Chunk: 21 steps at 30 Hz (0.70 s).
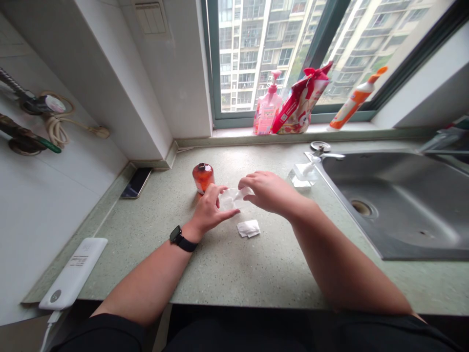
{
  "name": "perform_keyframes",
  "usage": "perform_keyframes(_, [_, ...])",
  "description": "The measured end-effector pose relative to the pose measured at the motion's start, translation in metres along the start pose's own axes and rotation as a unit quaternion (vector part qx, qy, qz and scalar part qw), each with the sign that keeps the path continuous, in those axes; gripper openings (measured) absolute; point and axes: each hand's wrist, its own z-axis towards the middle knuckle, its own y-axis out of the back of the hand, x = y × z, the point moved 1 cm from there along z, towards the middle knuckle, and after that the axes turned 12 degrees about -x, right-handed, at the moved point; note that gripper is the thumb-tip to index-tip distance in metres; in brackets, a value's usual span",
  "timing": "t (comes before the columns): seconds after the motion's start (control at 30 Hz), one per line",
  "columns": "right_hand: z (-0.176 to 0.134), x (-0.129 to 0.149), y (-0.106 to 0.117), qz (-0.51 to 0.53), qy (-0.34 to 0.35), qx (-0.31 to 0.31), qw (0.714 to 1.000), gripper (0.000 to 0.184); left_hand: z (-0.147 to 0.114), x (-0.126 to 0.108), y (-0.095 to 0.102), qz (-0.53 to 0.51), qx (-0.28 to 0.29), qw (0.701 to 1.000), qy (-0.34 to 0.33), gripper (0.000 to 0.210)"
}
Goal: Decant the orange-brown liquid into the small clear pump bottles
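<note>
My left hand (212, 208) curves round the left side of a thin, crumpled white tissue (230, 199), its thumb stretched along the near edge and its fingers at the far edge. With bent fingertips, my right hand (269, 191) pinches the tissue's right side; part of it is hidden behind those fingers. Nearer to me, a folded white tissue (248, 228) lies flat on the counter. Just beyond my left fingers stands an amber bottle (203, 177) with an uncapped neck. A clear square bottle with a whitish pump top (303, 175) rests to the right of my right hand.
A steel sink (397, 205) with a faucet (324, 152) is on the right. A phone (136, 183) and white power bank (73, 274) lie left on the counter (256, 278). The windowsill holds a pink pump bottle (267, 110), a red pouch (302, 105) and an orange bottle (353, 102).
</note>
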Motion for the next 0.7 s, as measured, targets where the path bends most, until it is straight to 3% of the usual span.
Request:
perform_keyframes(0.1, [0.0,0.005,0.001,-0.033,-0.017,0.015,0.999,0.013,0.0,0.001,0.0,0.006,-0.009,1.0,-0.013,0.07])
perform_keyframes(0.37, [0.0,0.016,0.002,-0.096,-0.085,0.04,0.991,0.043,-0.001,0.006,-0.001,0.029,-0.014,0.999,-0.031,0.069])
perform_keyframes(0.57, [-0.007,0.014,0.007,-0.05,-0.061,0.035,0.996,0.044,0.0,0.005,-0.001,0.032,-0.019,0.998,-0.042,0.069])
perform_keyframes(0.7, [-0.007,0.016,0.006,-0.051,-0.035,0.047,0.997,0.031,-0.001,0.005,-0.001,0.037,-0.02,0.998,-0.053,0.069])
